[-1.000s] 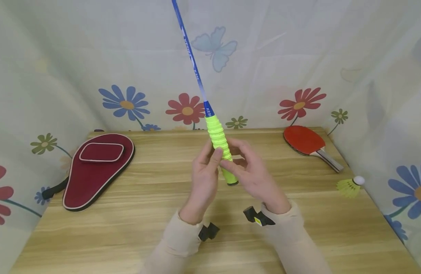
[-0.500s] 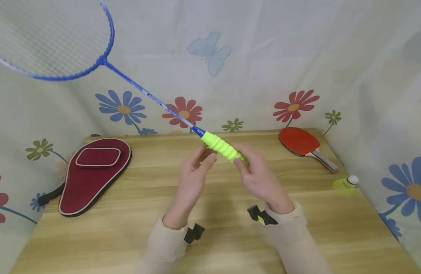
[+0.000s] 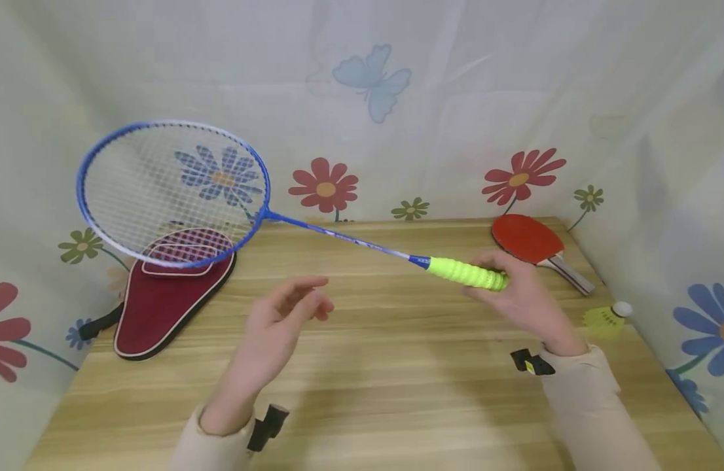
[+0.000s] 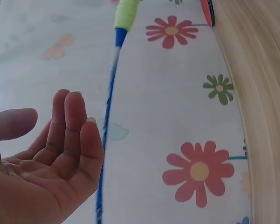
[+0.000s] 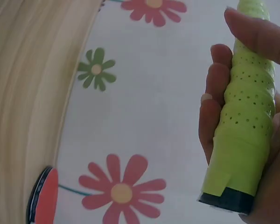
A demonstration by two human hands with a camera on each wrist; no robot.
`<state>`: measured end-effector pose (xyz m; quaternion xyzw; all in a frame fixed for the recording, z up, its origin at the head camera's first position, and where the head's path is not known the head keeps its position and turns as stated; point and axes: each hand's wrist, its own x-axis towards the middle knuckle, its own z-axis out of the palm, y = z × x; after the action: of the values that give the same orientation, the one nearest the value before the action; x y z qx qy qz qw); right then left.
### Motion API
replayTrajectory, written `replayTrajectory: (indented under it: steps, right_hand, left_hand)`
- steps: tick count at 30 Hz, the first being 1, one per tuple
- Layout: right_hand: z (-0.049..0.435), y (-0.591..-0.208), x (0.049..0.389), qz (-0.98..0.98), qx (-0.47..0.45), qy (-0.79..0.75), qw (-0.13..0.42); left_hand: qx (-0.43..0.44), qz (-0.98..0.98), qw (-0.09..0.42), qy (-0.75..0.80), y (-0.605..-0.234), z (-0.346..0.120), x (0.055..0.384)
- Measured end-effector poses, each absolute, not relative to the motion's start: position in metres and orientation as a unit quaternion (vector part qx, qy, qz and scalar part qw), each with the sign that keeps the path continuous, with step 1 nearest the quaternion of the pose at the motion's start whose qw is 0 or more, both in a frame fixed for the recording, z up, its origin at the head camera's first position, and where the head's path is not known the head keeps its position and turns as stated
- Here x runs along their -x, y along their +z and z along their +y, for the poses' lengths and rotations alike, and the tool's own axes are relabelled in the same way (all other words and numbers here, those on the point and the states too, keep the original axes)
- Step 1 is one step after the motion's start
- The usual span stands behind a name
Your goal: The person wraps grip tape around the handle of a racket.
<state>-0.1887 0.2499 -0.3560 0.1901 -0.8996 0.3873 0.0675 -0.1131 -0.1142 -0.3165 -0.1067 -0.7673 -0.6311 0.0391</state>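
Observation:
A blue badminton racket [image 3: 362, 243] with a ribbed yellow-green grip [image 5: 247, 98] is held above the table by my right hand [image 3: 527, 297]. In the right wrist view the fingers and thumb curl round that grip, and its black butt end shows below the palm. The racket's strung head reaches left, in front of a dark red paddle case [image 3: 156, 314]. My left hand [image 3: 279, 327] hovers apart from the racket, fingers loosely bent, holding nothing. From the left wrist, the blue shaft [image 4: 111, 88] passes behind the left fingers.
On the wooden table [image 3: 362, 373], a red table tennis paddle [image 3: 527, 239] lies at the back right. Beside the right edge sits a yellow shuttlecock [image 3: 606, 317] with a white tip. A black handle [image 3: 101, 322] sticks out by the case. A flowered curtain [image 3: 444, 131] surrounds the table.
The racket has swung from nearly upright to lying almost level, head to the left. My left hand has let go and moved left; my right hand has carried the grip right.

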Motion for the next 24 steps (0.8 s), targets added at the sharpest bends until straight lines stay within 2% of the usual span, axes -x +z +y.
replayTrajectory:
  steps: [7, 10, 14, 24]
  right_hand:
    - [0.304, -0.379, 0.188, -0.922, -0.203, 0.326, 0.044]
    - [0.320, -0.389, 0.187, -0.924, -0.220, 0.312, 0.030]
    - [0.336, -0.399, 0.187, -0.926, -0.230, 0.298, 0.009]
    - [0.346, -0.419, 0.193, -0.928, -0.214, 0.290, -0.087]
  left_hand:
    - [0.096, -0.784, 0.105, -0.604, -0.311, -0.147, 0.102]
    - [0.084, -0.799, 0.116, -0.584, -0.314, -0.158, 0.103]
    - [0.064, -0.832, 0.102, -0.542, -0.318, -0.165, 0.109]
    - [0.052, -0.865, 0.027, -0.498, -0.332, -0.172, 0.125]
